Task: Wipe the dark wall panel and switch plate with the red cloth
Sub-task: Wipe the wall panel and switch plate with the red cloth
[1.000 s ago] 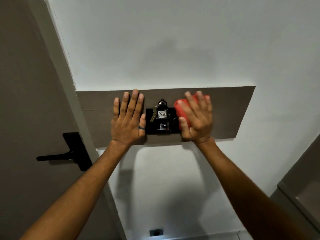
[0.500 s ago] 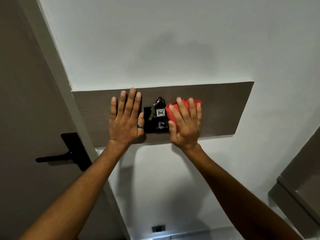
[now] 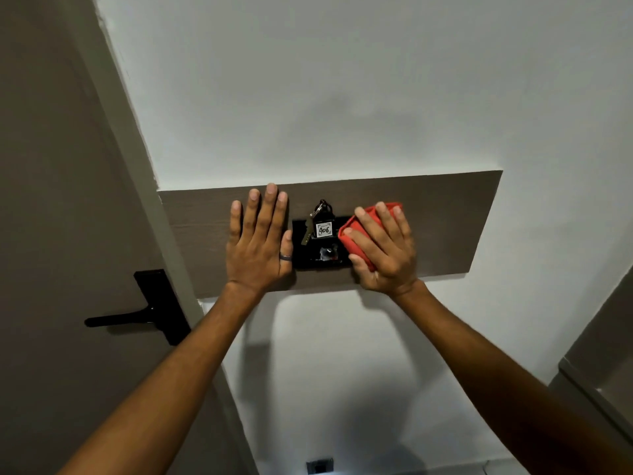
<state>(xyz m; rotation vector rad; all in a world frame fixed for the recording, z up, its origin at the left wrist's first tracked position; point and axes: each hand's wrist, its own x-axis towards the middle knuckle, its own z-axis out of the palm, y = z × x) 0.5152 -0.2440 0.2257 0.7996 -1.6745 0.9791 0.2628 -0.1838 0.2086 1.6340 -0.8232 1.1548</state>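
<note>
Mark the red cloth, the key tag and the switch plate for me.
red cloth (image 3: pixel 352 236): head view, exposed left fold.
key tag (image 3: pixel 324 230): head view, white label centre.
switch plate (image 3: pixel 298 242): head view, bare left edge.

Two hands are showing: the left hand (image 3: pixel 259 245) and the right hand (image 3: pixel 383 250). One red cloth (image 3: pixel 358 234) is sitting under the right hand. One dark wall panel (image 3: pixel 455 217) is carrying one black switch plate (image 3: pixel 318 264), where one bunch of keys (image 3: pixel 317 221) with one numbered tag (image 3: pixel 324 230) is hanging. One ring (image 3: pixel 285 257) is circling the left thumb. One black door handle (image 3: pixel 137 317) is showing at left, and one wall socket (image 3: pixel 319 466) is sitting low.
</note>
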